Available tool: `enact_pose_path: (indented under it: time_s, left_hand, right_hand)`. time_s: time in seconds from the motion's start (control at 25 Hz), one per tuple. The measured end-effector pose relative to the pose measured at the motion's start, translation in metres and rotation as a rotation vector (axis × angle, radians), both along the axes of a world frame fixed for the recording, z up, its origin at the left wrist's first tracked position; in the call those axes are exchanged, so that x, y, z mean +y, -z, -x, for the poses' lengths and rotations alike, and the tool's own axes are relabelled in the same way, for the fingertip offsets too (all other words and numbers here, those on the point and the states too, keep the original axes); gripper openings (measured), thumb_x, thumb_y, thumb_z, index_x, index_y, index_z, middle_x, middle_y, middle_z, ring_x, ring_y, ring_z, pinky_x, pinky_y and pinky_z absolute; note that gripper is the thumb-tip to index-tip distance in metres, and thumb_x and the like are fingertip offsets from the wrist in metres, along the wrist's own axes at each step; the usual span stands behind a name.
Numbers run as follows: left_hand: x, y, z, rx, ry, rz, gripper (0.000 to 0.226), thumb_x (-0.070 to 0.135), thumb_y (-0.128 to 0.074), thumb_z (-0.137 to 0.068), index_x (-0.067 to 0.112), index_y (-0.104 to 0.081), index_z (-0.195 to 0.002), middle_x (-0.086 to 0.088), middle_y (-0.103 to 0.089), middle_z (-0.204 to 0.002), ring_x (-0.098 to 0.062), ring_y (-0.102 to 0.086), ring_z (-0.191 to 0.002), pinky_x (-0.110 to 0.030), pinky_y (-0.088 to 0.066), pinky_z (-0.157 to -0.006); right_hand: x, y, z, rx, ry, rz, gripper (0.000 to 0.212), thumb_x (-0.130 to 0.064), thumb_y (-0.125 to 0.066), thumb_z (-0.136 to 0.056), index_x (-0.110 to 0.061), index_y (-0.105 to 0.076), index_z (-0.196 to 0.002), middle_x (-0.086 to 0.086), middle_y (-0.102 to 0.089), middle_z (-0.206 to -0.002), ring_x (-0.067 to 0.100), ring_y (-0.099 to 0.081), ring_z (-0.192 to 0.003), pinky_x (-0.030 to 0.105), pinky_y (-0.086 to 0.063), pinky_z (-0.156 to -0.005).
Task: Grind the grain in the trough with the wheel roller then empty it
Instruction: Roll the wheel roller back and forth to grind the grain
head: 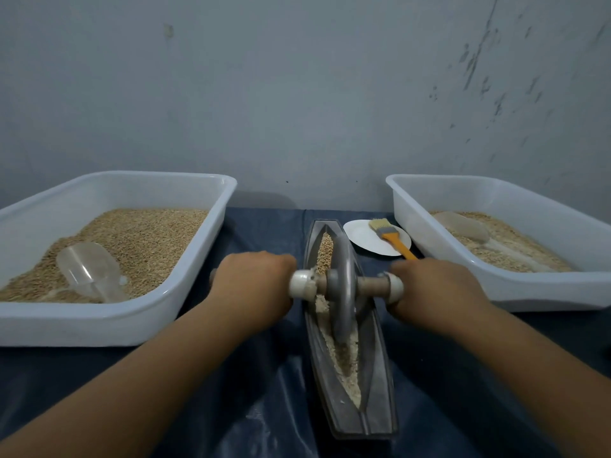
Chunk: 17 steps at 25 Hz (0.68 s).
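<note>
Grinding in progress. My left hand [256,280] and right hand [433,285] each grip an axle end of the wheel roller [342,285], standing mid-trough [380,391]. Near grain [344,358] is crushed; far grain looks whole. Emptying not begun.

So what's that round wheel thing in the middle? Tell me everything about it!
The wheel roller is a grey disc that looks like metal, standing upright on its edge in the long grey trough. A wooden-looking axle runs through its middle, with a white collar on each side. The left hand grips one end and the right hand grips the other. Whole grain lies beyond it; paler, crushed grain lies on the near side.
</note>
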<state>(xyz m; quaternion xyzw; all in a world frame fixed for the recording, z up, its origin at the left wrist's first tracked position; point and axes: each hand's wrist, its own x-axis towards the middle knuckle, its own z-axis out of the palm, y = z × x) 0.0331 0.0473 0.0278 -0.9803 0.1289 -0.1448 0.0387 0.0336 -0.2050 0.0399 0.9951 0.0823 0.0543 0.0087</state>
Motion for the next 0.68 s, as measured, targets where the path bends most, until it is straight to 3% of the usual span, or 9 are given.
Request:
enact_pose_path:
  time_s: [0.12,0.2,0.36,0.52,0.6,0.68]
  left_hand:
    - [-0.003,-0.003,-0.03,0.062,-0.044,0.031,0.015,0.033,-0.062,-0.081,0.03,-0.055,-0.093,0.008,-0.054,-0.076,-0.016,-0.057,-0.073,-0.032,-0.047,-0.069]
    - [-0.005,-0.009,-0.035,0.124,-0.029,0.024,0.018,0.032,-0.064,-0.08,0.03,-0.057,-0.096,0.008,-0.057,-0.08,-0.016,-0.058,-0.077,-0.034,-0.049,-0.072]
    - [-0.003,-0.012,0.004,0.139,0.05,-0.039,0.015,0.034,-0.064,-0.076,0.032,-0.054,-0.087,0.008,-0.055,-0.073,-0.012,-0.057,-0.069,-0.03,-0.049,-0.066]
    - [0.008,-0.008,0.037,0.056,0.072,-0.097,0.029,0.039,-0.063,-0.07,0.034,-0.035,-0.066,0.011,-0.045,-0.06,0.0,-0.042,-0.053,-0.022,-0.028,-0.047]
    - [0.006,-0.005,0.03,0.03,0.043,-0.065,0.026,0.04,-0.063,-0.072,0.035,-0.038,-0.069,0.011,-0.045,-0.061,-0.004,-0.045,-0.055,-0.023,-0.032,-0.051]
    - [0.001,-0.002,0.011,0.016,-0.004,-0.024,0.016,0.039,-0.062,-0.076,0.032,-0.048,-0.08,0.01,-0.047,-0.065,-0.01,-0.051,-0.062,-0.026,-0.04,-0.059]
  right_hand:
    - [0.012,0.006,-0.032,-0.146,0.023,0.005,0.018,-0.042,-0.058,-0.085,-0.032,-0.047,-0.075,-0.011,-0.049,-0.07,0.015,-0.051,-0.069,0.028,-0.037,-0.059]
    - [0.009,0.004,-0.039,-0.126,-0.009,0.004,0.015,-0.041,-0.059,-0.084,-0.031,-0.05,-0.077,-0.01,-0.052,-0.073,0.015,-0.052,-0.07,0.027,-0.037,-0.06]
    - [-0.013,-0.006,-0.007,0.217,-0.121,-0.126,0.016,-0.037,-0.075,-0.07,-0.032,-0.06,-0.073,-0.008,-0.065,-0.07,0.006,-0.062,-0.065,0.022,-0.046,-0.056]
    - [-0.026,-0.021,0.029,0.47,-0.178,-0.171,0.026,-0.041,-0.075,-0.06,-0.05,-0.061,-0.081,-0.024,-0.068,-0.075,-0.004,-0.064,-0.065,0.017,-0.046,-0.052]
    - [-0.021,-0.014,0.022,0.385,-0.132,-0.102,0.018,-0.041,-0.075,-0.065,-0.042,-0.063,-0.078,-0.015,-0.069,-0.071,0.002,-0.065,-0.062,0.02,-0.047,-0.053]
    - [-0.009,-0.006,0.006,0.106,-0.05,-0.005,0.017,-0.043,-0.068,-0.076,-0.031,-0.056,-0.071,-0.007,-0.062,-0.067,0.007,-0.059,-0.061,0.024,-0.045,-0.053]
